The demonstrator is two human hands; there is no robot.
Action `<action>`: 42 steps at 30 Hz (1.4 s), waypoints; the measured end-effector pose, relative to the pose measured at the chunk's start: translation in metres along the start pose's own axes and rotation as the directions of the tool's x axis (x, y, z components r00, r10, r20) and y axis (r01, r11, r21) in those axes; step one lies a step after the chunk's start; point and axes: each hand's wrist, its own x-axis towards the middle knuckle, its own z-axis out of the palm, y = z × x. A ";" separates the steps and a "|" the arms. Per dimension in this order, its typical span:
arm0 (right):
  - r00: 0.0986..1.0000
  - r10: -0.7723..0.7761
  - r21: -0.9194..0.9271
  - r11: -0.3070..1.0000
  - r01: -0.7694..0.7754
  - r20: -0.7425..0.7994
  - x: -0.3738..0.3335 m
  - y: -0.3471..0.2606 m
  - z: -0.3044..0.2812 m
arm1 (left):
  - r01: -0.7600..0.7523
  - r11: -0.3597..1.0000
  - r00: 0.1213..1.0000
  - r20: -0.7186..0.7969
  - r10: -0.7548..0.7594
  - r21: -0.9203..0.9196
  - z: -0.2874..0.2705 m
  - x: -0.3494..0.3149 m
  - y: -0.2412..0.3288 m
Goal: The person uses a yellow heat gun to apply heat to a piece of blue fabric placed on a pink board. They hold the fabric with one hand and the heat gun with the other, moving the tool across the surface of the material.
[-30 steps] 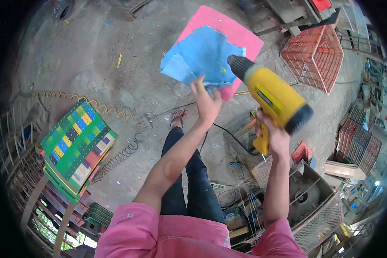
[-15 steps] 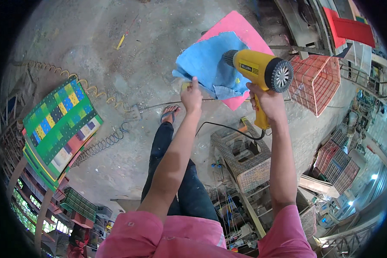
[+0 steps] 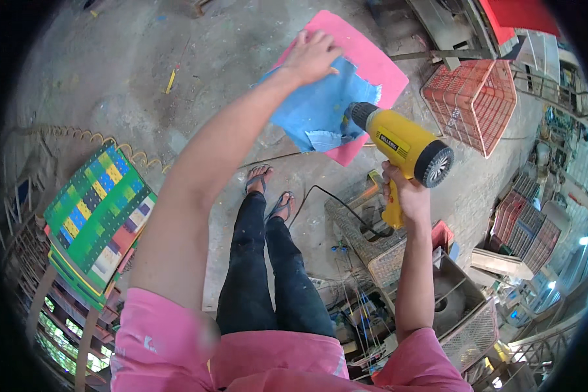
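My right hand [image 3: 411,199] grips the handle of a yellow heat gun [image 3: 393,136] with a black nozzle and a black vented rear. The nozzle points at a blue cloth [image 3: 317,111] with frayed edges and stays close to its right part; I cannot tell whether they touch. Beneath the cloth is a flat pink sheet [image 3: 372,62], showing at the top, right and bottom. My left hand [image 3: 310,57] lies with fingers spread at the upper edge of the cloth, fingertips over the pink sheet.
A wicker-textured stool-like frame [image 3: 366,225] stands by my right forearm, the gun's black cord running to it. An orange plastic crate [image 3: 470,104] stands right of the sheet. Green patterned sheets [image 3: 98,202] are stacked at left, near a coiled yellow hose [image 3: 137,151]. A yellow pen-like object [image 3: 170,81] lies on the floor.
My left hand has moved from the cloth's lower edge up to its upper edge, its fingers now spread. The heat gun has come down slightly, its nozzle now lower over the cloth.
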 end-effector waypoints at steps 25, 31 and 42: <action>0.985 0.097 0.064 0.994 -0.088 -0.144 -0.005 0.042 -0.020 | -0.247 0.954 0.851 0.434 0.297 -0.169 0.017 0.060 0.059; 0.973 0.163 0.170 0.976 -0.135 -0.162 -0.019 0.047 -0.024 | -0.303 0.922 0.858 0.351 0.374 -0.241 0.040 0.064 0.063; 0.973 0.172 0.242 0.961 -0.131 -0.156 -0.023 0.020 -0.037 | -0.434 0.855 0.790 0.335 0.513 -0.286 0.062 0.160 0.065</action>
